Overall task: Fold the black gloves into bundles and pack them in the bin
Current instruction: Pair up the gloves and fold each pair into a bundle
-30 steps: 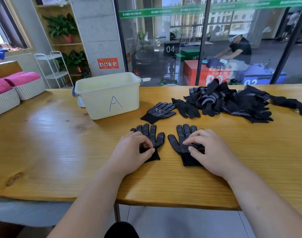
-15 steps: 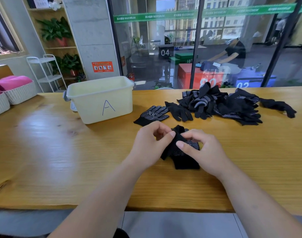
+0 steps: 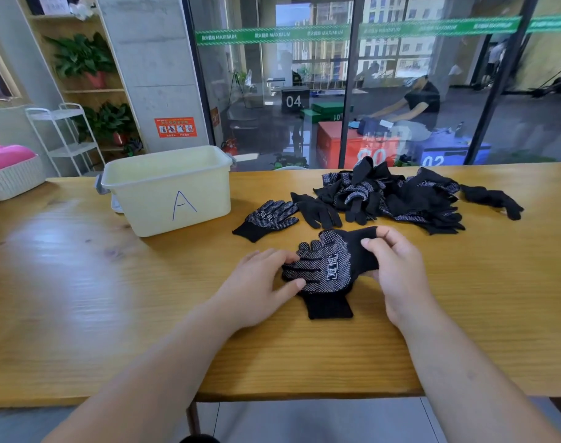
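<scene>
- My right hand (image 3: 397, 270) grasps the upper glove (image 3: 330, 266) at its cuff; thumb and first finger are curled round the black knit there.
- My left hand (image 3: 260, 282) pinches the finger ends of the same glove, which sit between my thumb and my other fingers.
- This upper glove is stretched between both hands with its white-dotted palm upward (the printed mark is in the middle).
- It lies crosswise on a lower glove (image 3: 328, 306), whose plain cuff points toward me and rests flat on the bench (image 3: 81, 282).
- The bin (image 3: 167, 190), pale yellow with a letter A on its front wall, stands on the bench to the far left of my hands, well apart from them.
- Behind my hands, one dotted glove (image 3: 268, 219) lies flat, and a plain glove (image 3: 317, 211) lies just beside it.
- Further right is the heap of gloves (image 3: 394, 196), tangled together, and one single glove (image 3: 493, 199) lies at the heap's right end.
- At the left edge of the bench stands a white basket (image 3: 10, 180) with something pink in it.
</scene>
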{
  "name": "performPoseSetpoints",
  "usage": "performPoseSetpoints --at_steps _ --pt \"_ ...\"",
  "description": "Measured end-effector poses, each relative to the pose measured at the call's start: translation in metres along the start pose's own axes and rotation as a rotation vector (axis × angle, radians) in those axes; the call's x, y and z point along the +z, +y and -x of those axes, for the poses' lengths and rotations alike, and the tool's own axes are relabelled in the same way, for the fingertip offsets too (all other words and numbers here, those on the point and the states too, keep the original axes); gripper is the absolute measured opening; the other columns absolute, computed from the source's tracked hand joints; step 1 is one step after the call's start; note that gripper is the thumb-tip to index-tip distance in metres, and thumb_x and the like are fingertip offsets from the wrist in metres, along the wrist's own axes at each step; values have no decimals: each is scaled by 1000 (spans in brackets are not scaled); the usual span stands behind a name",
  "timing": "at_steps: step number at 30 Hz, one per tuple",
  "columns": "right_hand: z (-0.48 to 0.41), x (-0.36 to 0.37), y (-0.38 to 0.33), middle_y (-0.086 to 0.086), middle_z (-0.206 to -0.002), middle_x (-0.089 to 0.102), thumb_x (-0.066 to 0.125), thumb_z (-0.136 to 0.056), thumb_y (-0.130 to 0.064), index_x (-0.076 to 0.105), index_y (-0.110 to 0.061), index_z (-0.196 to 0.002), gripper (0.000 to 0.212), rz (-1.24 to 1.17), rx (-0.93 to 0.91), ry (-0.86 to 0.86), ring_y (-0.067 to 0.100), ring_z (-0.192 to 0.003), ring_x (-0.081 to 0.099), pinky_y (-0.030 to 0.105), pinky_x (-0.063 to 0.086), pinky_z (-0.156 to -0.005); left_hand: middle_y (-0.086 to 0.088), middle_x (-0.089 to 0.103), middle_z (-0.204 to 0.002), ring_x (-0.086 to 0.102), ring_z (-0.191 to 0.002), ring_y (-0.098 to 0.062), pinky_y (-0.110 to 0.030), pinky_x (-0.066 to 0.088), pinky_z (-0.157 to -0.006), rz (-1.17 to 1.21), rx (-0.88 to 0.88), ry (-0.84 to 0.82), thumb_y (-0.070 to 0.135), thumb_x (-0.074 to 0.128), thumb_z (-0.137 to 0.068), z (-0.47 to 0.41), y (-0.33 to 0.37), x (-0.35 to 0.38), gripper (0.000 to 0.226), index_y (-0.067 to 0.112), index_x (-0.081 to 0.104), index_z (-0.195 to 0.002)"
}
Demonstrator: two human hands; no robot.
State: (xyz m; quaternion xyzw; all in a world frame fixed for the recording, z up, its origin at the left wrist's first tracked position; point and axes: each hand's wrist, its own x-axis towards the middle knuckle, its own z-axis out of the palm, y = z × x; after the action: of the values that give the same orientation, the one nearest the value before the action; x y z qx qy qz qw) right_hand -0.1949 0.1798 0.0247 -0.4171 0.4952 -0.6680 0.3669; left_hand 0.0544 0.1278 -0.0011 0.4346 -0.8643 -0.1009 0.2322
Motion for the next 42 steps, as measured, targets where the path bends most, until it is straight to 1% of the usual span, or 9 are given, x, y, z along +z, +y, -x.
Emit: performPoseSetpoints --at_steps 6,12,17,24,28,32,35,38,42 --pt "-7 -6 -9 -5 -96 81 57 -105 -8 76 -21 -105 23 -70 21 150 10 -86 75 45 61 -86 19 51 -147 44 -144 -3 -43 16 -132 -69 -9 37 87 47 -89 6 2 9 78 39 48 -150" --pt "-20 -16 -21 -4 -117 79 59 -109 -16 71 -21 -132 26 135 -52 35 14 -108 75 48 62 -97 19 50 -148 39 -147 -6 -44 14 -133 -73 -19 10 85 54 -85 7 1 9 79 40 47 -149" --pt "-29 -17 -62 -4 -117 79 66 -105 -14 73 -23 -129 27 323 -154 -227 17 -113 74 49 61 -99 29 50 -147 35 -149 -1 -46 14 -133 -79 -17 16 87 51 -84 12 -10 4 73 41 57 -140" --pt "-45 7 -107 0 -115 80 73 -98 -11 75 -17 -124 26 386 -160 -521 20 -108 77 41 61 -91 24 53 -144 38 -144 -5 -44 27 -127 -38 -40 37 91 55 -80 14 -15 -1 81 37 61 -140" --pt "-68 20 -116 -3 -108 82 79 -95 -15 78 -18 -117 22 510 -199 -513 17 -103 78 30 62 -81 25 53 -144 36 -144 -7 -40 31 -124 -42 -47 25 93 58 -76 14 -14 -3 88 34 61 -142" --pt "-94 31 -124 -12 -105 80 84 -91 -22 80 -27 -108 18 646 -396 -369 5 -101 75 38 60 -98 28 52 -144 35 -144 -5 -35 31 -123 -76 -53 12 95 59 -74 14 -13 -2 90 34 64 -141" --pt "-89 34 -124 -14 -104 78 83 -93 -23 78 -35 -102 17 693 -610 -300 3 -98 72 30 57 -92 26 54 -145 37 -144 -6 -35 32 -123 -89 -53 22 95 59 -74 14 -14 -1 92 33 66 -140" --pt "-64 30 -103 -15 -99 71 84 -91 -22 79 -31 -105 18 813 -763 -399 3 -93 67 24 53 -84 25 55 -145 38 -144 -7 -33 31 -123 -84 -58 22 94 60 -74 14 -13 -2 92 31 66 -141" --pt "-27 16 -24 -20 -99 65 84 -90 -32 76 -38 -103 17 1136 -684 -623 5 -93 64 39 55 -83 22 54 -146 37 -144 -11 -36 30 -125 -98 -62 4 93 60 -76 14 -11 -3 94 28 63 -143"
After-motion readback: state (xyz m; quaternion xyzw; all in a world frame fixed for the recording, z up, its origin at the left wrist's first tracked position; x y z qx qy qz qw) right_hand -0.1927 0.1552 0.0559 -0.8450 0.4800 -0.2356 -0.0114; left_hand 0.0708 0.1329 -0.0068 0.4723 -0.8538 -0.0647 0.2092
